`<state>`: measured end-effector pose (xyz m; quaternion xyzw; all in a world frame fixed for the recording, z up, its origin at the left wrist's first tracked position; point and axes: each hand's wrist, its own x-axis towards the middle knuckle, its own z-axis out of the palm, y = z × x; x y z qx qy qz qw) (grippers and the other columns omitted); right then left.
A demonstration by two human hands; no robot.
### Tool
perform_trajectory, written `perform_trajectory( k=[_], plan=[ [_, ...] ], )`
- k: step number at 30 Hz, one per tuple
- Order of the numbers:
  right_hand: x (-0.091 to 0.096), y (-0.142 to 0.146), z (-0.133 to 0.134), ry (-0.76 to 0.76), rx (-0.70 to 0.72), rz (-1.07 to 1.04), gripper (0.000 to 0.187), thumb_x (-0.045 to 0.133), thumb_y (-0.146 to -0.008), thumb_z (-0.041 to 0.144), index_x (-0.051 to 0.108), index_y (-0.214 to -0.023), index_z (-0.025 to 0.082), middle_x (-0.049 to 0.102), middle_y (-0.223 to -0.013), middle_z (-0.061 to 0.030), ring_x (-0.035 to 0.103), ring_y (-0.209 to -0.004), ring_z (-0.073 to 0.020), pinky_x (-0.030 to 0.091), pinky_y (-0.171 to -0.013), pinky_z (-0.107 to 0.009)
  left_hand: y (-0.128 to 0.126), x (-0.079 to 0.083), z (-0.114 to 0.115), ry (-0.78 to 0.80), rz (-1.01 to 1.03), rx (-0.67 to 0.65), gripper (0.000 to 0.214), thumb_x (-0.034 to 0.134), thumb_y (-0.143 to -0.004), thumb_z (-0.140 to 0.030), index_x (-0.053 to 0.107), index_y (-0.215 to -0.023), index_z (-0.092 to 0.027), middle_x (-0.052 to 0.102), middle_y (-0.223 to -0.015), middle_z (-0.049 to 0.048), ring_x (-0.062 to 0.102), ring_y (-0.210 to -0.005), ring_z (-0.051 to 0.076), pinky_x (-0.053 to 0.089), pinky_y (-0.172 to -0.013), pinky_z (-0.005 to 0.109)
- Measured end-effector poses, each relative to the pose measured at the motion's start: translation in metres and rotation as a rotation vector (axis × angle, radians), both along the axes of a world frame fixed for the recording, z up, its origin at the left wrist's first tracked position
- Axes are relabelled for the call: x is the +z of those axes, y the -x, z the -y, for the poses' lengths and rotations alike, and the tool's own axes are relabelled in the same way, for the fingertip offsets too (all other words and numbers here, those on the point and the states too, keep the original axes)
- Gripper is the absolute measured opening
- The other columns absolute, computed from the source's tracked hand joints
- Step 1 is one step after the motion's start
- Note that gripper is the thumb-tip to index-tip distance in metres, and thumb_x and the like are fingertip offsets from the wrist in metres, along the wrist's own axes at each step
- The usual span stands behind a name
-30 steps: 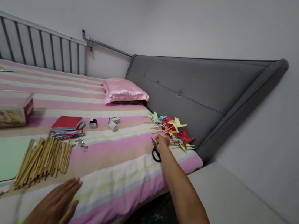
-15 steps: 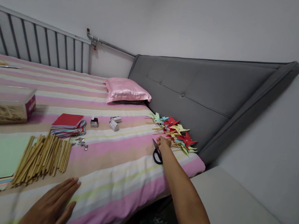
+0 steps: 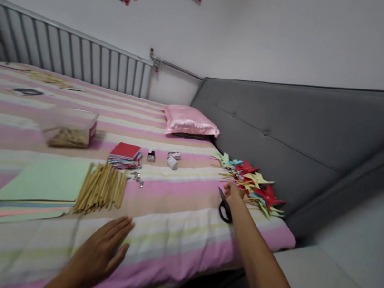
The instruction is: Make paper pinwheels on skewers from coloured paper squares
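Observation:
My left hand (image 3: 101,246) lies flat on the striped bedspread near the bed's front edge, fingers stretched out, holding nothing. A bundle of thin wooden sticks (image 3: 101,189) is just beyond it. My right hand (image 3: 234,193) reaches out to the right with its fingers curled closed; whatever they may hold cannot be made out. Right beside it is a pair of black-handled scissors (image 3: 225,211), lying on the bedspread. Behind the hand is a pile of colourful paper pinwheels (image 3: 255,180), red, yellow, green and blue, along the headboard.
Green and other coloured paper sheets (image 3: 42,182) lie at left, near a clear plastic box (image 3: 71,131) holding thin pieces. A red-topped paper stack (image 3: 126,150), small metal pieces (image 3: 138,179) and small boxes (image 3: 172,162) lie mid-bed. A pink pillow (image 3: 190,122) rests by the grey headboard (image 3: 288,125).
The view has swung to the left, so everything appears further right. My right hand stays by the pinwheels and scissors, and my left hand remains flat on the bedspread.

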<state>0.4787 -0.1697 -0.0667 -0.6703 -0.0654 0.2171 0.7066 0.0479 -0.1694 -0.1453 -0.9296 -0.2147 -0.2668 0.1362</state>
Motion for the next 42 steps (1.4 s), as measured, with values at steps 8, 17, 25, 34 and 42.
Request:
perform_trajectory(
  k=[8,17,25,34,42],
  plan=[
    [0.018,0.057,-0.009,0.071,0.345,-0.052,0.030,0.055,-0.089,0.030,0.054,-0.116,0.015,0.058,-0.115,-0.0082,0.060,-0.095,-0.0199,0.052,-0.079,-0.040,0.000,0.009,0.020,0.214,0.088,0.022,0.041,0.046,-0.085,-0.024,0.054,-0.124,-0.014,0.061,-0.123,0.0138,0.053,-0.118,0.025,0.045,-0.099,0.042],
    [0.033,0.155,-0.033,0.119,0.789,0.123,0.020,0.055,-0.089,0.027,0.058,-0.103,0.013,0.062,-0.092,-0.0032,0.061,-0.072,-0.0120,0.053,-0.062,-0.027,0.003,0.010,0.026,0.271,0.139,0.005,0.043,0.049,-0.080,-0.023,0.055,-0.122,-0.011,0.063,-0.120,0.0160,0.055,-0.115,0.027,0.046,-0.098,0.043],
    [0.016,0.235,-0.096,0.241,0.908,0.510,0.025,0.055,-0.089,0.029,0.057,-0.109,0.014,0.062,-0.103,-0.0059,0.062,-0.084,-0.0164,0.054,-0.073,-0.035,0.007,0.007,0.025,0.318,0.145,0.013,0.044,0.051,-0.078,-0.023,0.057,-0.120,-0.009,0.063,-0.119,0.0177,0.056,-0.114,0.029,0.047,-0.097,0.045],
    [-0.008,0.291,-0.172,0.301,0.864,0.969,0.025,0.055,-0.089,0.030,0.058,-0.110,0.017,0.057,-0.119,-0.0082,0.057,-0.104,-0.0215,0.047,-0.089,-0.044,0.012,-0.002,0.022,0.379,0.173,0.016,0.047,0.052,-0.079,-0.031,0.058,-0.120,-0.008,0.062,-0.121,0.0171,0.055,-0.115,0.031,0.047,-0.098,0.043],
    [-0.029,0.303,-0.213,0.370,0.858,1.175,0.031,0.056,-0.088,0.031,0.055,-0.115,0.017,0.054,-0.124,-0.0091,0.054,-0.110,-0.0239,0.044,-0.092,-0.047,0.014,-0.012,0.016,0.344,0.128,0.000,0.050,0.049,-0.082,-0.038,0.058,-0.120,-0.007,0.061,-0.123,0.0168,0.056,-0.114,0.030,0.047,-0.099,0.039]
  ],
)
